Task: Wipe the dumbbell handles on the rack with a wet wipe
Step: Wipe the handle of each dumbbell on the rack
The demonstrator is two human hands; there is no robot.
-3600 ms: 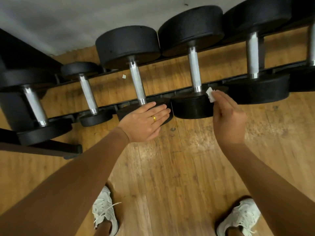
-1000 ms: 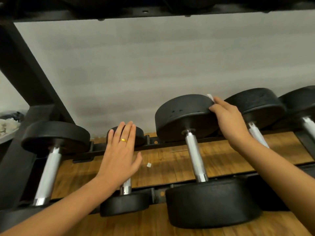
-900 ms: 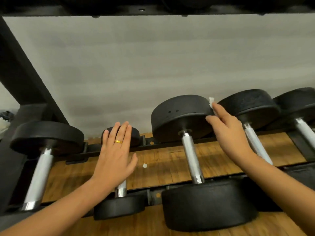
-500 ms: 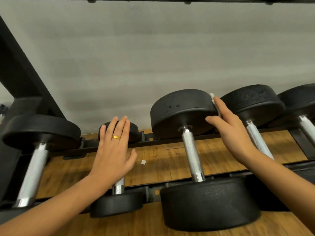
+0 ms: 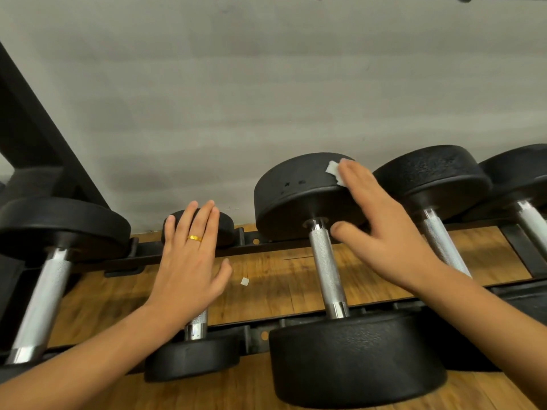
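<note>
Your right hand presses the small white wet wipe with straight fingers onto the black round dumbbell head. The knurled steel handle runs just beneath your thumb. Your left hand lies flat, fingers straight, over the small black dumbbell.

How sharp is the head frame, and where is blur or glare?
Head view: right hand and wet wipe smeared by motion; left hand sharper; centre dumbbell handle crisp, glare near its lower collar; far-left handle soft.
</note>
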